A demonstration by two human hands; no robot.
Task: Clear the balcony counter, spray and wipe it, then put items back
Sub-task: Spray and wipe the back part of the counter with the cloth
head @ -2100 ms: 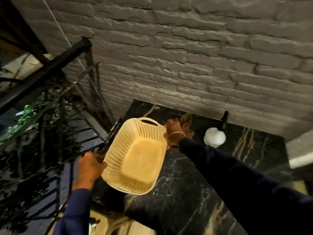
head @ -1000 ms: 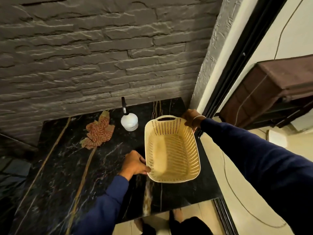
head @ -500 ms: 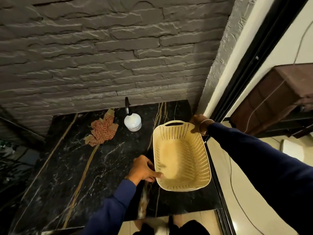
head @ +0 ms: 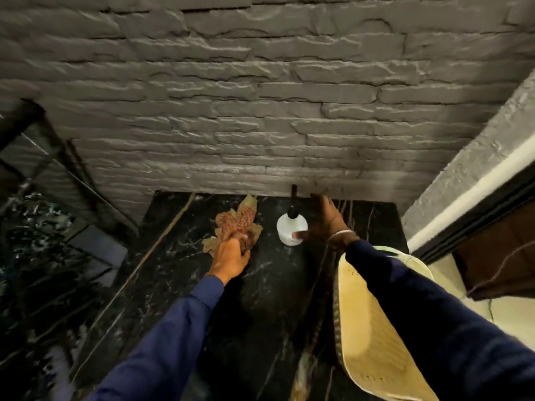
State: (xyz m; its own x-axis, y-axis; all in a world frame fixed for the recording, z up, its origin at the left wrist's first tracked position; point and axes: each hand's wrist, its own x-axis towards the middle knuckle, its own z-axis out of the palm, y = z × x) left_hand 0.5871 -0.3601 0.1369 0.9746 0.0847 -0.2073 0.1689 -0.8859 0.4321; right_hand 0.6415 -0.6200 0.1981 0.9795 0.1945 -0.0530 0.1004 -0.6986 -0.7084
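A black marble counter (head: 254, 299) runs to the grey brick wall. On it, near the wall, lies a crumpled orange-red checked cloth (head: 238, 219); my left hand (head: 230, 257) rests on its near end with fingers curled into the fabric. To the right of the cloth stands a white spray bottle (head: 291, 230) with a black nozzle. My right hand (head: 325, 219) hovers spread just right of the bottle, thumb touching or almost touching its side. A cream perforated plastic basket (head: 367, 328) sits at the counter's right edge, partly under my right sleeve.
The grey brick wall (head: 260, 111) closes off the back of the counter. A black metal railing (head: 43, 157) with foliage behind it borders the left. On the right are a white wall corner (head: 463, 180) and a dark door frame (head: 474, 224).
Both hands have let go of the basket, which now rests at the counter's right edge. My left hand has moved forward onto the cloth and my right hand up beside the spray bottle.
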